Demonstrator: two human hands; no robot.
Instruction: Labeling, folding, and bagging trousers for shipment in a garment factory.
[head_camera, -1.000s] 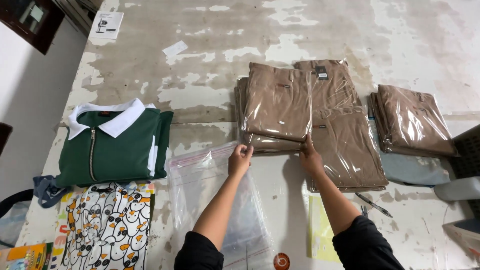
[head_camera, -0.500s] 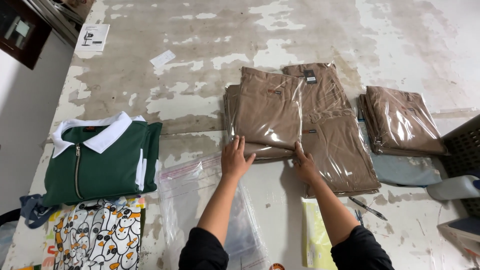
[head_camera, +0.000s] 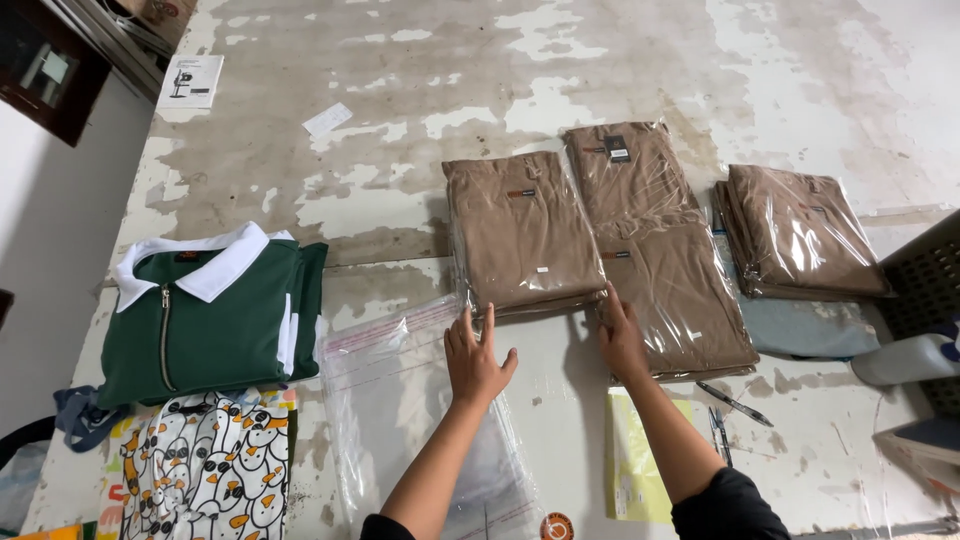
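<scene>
You get even, soft overhead light: sharp focus, faint shadows under your hands, white glare on the bagged brown garments (head_camera: 800, 225), slight wide-angle bending at the edges.

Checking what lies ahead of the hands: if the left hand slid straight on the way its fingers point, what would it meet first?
Most likely the near edge of the stack of folded brown garments in clear plastic bags, directly beyond the left hand; its fingertips look just short of it, over the empty clear plastic bag.
</scene>
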